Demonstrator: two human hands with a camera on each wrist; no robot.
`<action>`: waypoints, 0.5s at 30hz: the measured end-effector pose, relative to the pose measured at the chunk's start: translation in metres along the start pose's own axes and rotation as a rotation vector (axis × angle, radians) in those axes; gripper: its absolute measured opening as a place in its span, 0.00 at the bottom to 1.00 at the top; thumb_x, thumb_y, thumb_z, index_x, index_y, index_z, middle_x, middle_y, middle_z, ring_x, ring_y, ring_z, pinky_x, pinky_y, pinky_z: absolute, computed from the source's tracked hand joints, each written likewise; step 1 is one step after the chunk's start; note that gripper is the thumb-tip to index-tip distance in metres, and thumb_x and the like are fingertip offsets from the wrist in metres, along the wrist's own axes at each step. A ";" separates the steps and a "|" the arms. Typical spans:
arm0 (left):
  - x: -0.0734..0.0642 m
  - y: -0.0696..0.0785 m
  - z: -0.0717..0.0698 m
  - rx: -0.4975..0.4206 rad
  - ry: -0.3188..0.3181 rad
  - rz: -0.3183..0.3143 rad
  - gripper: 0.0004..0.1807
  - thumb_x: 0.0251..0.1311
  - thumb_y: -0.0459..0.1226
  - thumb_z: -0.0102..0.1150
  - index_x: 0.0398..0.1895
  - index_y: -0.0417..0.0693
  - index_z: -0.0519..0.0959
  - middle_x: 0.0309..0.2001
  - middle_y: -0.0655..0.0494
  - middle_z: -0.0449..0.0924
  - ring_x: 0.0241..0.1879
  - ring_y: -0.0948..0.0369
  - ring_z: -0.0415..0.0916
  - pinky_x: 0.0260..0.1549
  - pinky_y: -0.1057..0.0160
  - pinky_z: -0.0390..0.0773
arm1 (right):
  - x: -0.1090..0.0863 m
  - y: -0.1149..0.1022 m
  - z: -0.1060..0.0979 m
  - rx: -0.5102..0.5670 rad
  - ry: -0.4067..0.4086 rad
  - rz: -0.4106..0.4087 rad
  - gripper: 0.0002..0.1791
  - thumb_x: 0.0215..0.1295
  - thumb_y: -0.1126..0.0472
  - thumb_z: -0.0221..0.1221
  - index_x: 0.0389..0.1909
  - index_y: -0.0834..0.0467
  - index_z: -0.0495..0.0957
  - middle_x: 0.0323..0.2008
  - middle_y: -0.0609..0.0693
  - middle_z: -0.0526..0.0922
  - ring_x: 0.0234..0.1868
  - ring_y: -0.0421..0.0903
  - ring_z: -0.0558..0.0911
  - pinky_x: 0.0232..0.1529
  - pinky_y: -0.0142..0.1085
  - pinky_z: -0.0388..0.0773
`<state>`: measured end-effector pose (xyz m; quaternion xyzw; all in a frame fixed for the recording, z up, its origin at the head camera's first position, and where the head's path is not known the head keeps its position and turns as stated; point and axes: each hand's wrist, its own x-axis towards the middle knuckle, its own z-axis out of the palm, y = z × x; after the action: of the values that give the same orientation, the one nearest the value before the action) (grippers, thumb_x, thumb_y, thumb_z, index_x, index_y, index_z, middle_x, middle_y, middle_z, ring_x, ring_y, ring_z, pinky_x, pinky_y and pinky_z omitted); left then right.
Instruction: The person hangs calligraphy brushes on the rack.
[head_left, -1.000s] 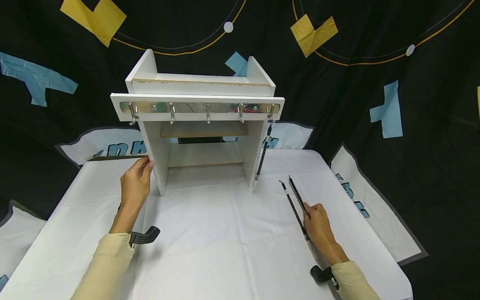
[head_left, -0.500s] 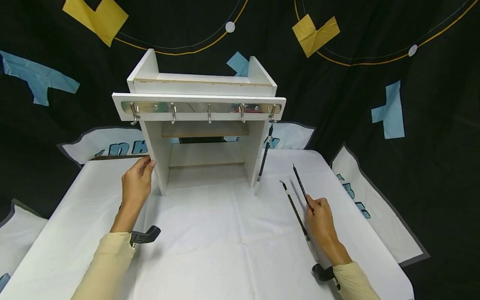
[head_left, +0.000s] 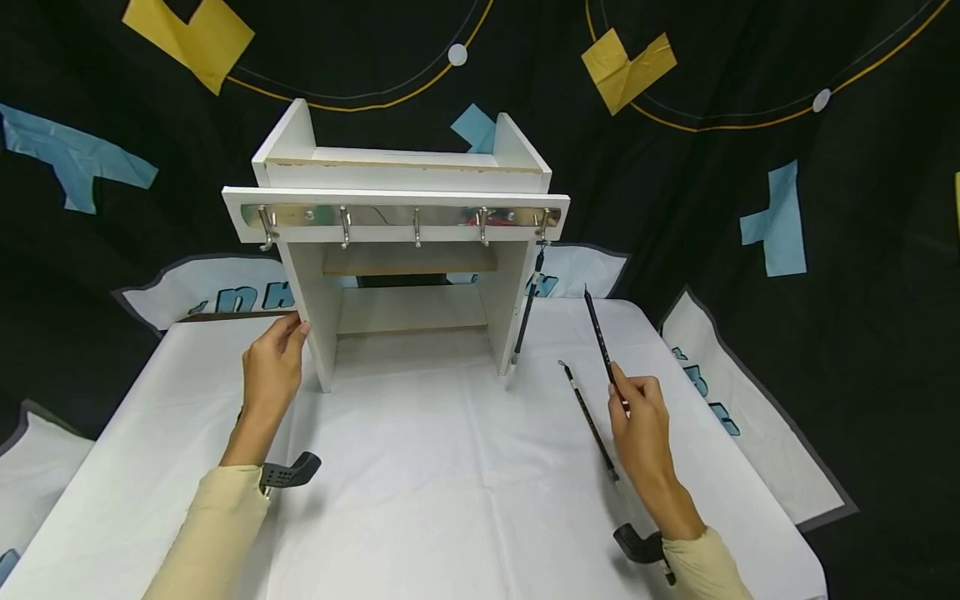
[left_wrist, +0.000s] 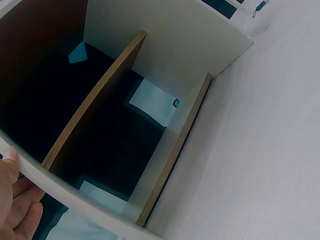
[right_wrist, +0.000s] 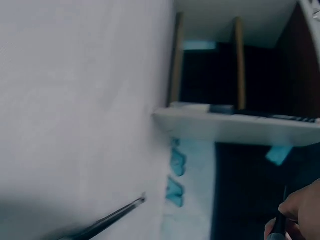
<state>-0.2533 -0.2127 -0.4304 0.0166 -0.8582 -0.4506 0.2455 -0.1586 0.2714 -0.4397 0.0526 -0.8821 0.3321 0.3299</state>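
Note:
My left hand [head_left: 272, 367] grips the front edge of the left side panel of a white shelf unit [head_left: 318, 333]; the left wrist view shows the thumb [left_wrist: 10, 155] on one face and the fingers behind. In my right hand [head_left: 641, 425] a slim black stick [head_left: 598, 337] is pinched, raised over the table right of the unit and pointing away. A second black stick [head_left: 588, 421] with a small loop at its tip lies on the table beside that hand. A third black stick [head_left: 528, 304] hangs from the rightmost metal hook [head_left: 544, 223].
Several metal hooks line the unit's front rail [head_left: 397, 235], which juts out over its inner shelves [head_left: 412, 308]. A white cloth covers the table [head_left: 420, 500]. Behind stands a black curtain [head_left: 697, 208] with yellow and blue paper pieces.
My right hand has lifted the black stick off the table and raised it forward, away from the one left lying. The left hand stays on the side panel.

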 end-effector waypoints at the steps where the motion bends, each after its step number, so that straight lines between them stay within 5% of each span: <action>1: 0.000 0.000 0.000 0.000 -0.001 -0.002 0.26 0.83 0.46 0.48 0.73 0.40 0.74 0.67 0.36 0.79 0.67 0.37 0.76 0.64 0.36 0.76 | 0.001 -0.005 -0.001 0.010 0.019 -0.004 0.23 0.73 0.75 0.60 0.67 0.68 0.78 0.44 0.62 0.77 0.37 0.50 0.81 0.36 0.15 0.67; 15: 0.000 0.000 0.000 -0.004 -0.006 -0.010 0.26 0.83 0.47 0.48 0.73 0.41 0.73 0.68 0.37 0.78 0.68 0.37 0.76 0.65 0.35 0.75 | 0.000 -0.059 -0.008 0.076 0.187 -0.047 0.24 0.73 0.74 0.61 0.68 0.62 0.79 0.44 0.61 0.78 0.37 0.44 0.77 0.36 0.20 0.68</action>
<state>-0.2527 -0.2128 -0.4302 0.0190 -0.8578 -0.4537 0.2407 -0.1356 0.2310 -0.4030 0.0546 -0.8327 0.3611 0.4163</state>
